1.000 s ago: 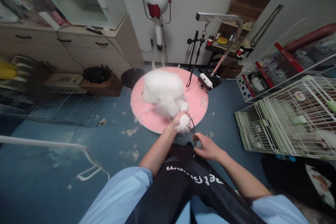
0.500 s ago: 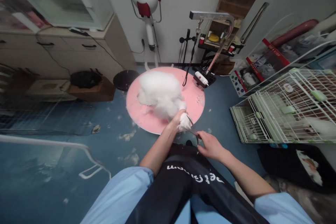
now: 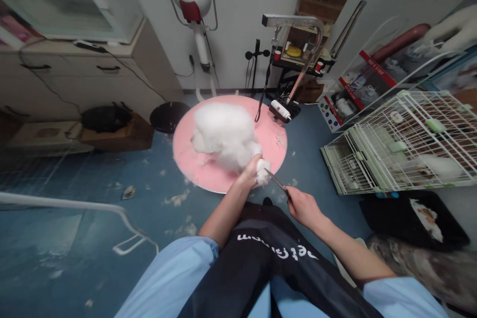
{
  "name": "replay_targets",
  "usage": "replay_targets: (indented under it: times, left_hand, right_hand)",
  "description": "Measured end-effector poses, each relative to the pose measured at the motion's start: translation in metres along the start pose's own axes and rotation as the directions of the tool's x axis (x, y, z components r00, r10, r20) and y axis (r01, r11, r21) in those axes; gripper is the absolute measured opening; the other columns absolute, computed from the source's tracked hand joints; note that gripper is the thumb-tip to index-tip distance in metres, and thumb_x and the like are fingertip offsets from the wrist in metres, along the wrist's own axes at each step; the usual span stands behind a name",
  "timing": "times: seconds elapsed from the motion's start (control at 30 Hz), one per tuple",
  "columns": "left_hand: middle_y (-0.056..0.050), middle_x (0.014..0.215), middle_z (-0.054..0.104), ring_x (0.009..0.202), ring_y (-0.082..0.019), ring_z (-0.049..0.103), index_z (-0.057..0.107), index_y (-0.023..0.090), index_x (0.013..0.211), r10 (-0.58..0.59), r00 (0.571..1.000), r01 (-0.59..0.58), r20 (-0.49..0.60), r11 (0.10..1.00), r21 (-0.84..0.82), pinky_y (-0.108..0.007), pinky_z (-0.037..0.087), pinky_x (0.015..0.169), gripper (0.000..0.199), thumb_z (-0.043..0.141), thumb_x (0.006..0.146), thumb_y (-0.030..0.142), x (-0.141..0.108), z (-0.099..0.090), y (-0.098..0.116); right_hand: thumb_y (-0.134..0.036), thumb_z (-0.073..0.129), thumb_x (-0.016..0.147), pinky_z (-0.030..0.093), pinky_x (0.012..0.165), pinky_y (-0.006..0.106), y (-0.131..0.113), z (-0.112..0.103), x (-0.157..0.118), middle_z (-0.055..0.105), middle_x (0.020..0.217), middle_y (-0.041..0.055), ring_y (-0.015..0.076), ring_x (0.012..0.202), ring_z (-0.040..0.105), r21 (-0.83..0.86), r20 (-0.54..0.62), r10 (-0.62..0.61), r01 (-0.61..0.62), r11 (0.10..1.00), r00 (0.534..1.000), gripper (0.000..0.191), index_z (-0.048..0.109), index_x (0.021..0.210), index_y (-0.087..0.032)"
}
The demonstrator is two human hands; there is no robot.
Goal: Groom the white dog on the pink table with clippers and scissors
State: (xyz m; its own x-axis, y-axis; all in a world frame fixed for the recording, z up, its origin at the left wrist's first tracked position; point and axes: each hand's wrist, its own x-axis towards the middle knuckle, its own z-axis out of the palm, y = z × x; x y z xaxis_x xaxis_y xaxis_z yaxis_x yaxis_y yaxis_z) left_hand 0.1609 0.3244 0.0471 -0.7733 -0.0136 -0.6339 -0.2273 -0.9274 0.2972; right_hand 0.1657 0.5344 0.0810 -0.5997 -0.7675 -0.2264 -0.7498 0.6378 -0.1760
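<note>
A fluffy white dog (image 3: 225,131) stands on a round pink table (image 3: 186,169), its fur partly blurred. My left hand (image 3: 251,171) is wrapped round one of its legs near the table's front right edge, and the furry paw (image 3: 263,172) sticks out past my fingers. In my right hand (image 3: 302,204), lower and to the right, is a pair of scissors (image 3: 276,180). The blades point up and left, their tips at the fur of the paw. The finger loops are mostly hidden by my fingers.
Behind the table's right side rises a metal grooming arm (image 3: 305,67) with a hanging loop and a white bottle (image 3: 280,109). A wire cage (image 3: 402,144) holding a white animal stands at right. Fur clumps (image 3: 178,198) lie on the floor. A white rail (image 3: 67,201) crosses at left.
My right hand has moved slightly right and down with the scissors, whose blades now look closed together. The view has shifted a little. My left hand keeps hold of the leg.
</note>
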Motion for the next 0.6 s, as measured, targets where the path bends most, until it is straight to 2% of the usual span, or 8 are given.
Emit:
replay_targets:
  times: [0.13, 0.3, 0.43, 0.6]
  left_hand:
    - [-0.001, 0.038, 0.046, 0.029, -0.01, 0.041, 0.046, 0.016, 0.051, 0.014, 0.999, -0.011, -0.049, 0.998, 0.068, -0.02, 0.03, 0.035, 0.042, 0.039, 0.092, 0.025, -0.007, 0.013, 0.002]
    - [-0.001, 0.039, 0.048, 0.031, -0.011, 0.044, 0.045, 0.017, 0.053, -0.039, 0.998, 0.044, -0.057, 0.996, 0.08, -0.022, 0.034, 0.038, 0.042, 0.038, 0.093, 0.029, -0.008, 0.023, 0.004]
    - [-0.002, 0.039, 0.048, 0.03, -0.012, 0.043, 0.047, 0.017, 0.055, -0.12, 0.992, 0.124, -0.044, 0.988, 0.095, -0.023, 0.033, 0.038, 0.045, 0.036, 0.095, 0.035, -0.008, 0.028, 0.005]
    - [0.0, 0.042, 0.051, 0.032, -0.011, 0.046, 0.05, 0.015, 0.06, -0.025, 1.0, 0.026, -0.019, 0.998, 0.059, -0.022, 0.039, 0.042, 0.039, 0.038, 0.094, 0.029, -0.007, 0.032, 0.004]
  right_hand:
    - [-0.017, 0.053, 0.078, 0.043, 0.083, 0.032, -0.004, 0.002, -0.004, 0.066, 0.101, 0.0111, 0.0232, 0.089, 0.06, -0.088, -0.074, -0.008, 0.002, 0.996, 0.997, 0.032, 0.058, 0.109, -0.014]
    - [-0.007, 0.046, 0.079, 0.042, 0.075, 0.029, -0.008, 0.006, -0.009, 0.067, 0.098, 0.009, 0.0188, 0.078, 0.06, -0.11, -0.093, 0.114, -0.124, 0.986, 0.989, 0.037, 0.057, 0.114, -0.015]
    - [-0.018, 0.055, 0.079, 0.041, 0.085, 0.034, -0.01, 0.005, -0.01, 0.065, 0.099, 0.0126, 0.0239, 0.089, 0.058, -0.15, -0.182, 0.076, -0.104, 0.983, 0.98, 0.03, 0.059, 0.109, -0.013]
    - [-0.003, 0.046, 0.08, 0.04, 0.076, 0.03, -0.009, 0.003, -0.009, 0.066, 0.092, 0.0099, 0.0197, 0.077, 0.058, -0.182, -0.199, 0.152, -0.189, 0.965, 0.968, 0.032, 0.06, 0.106, -0.015]
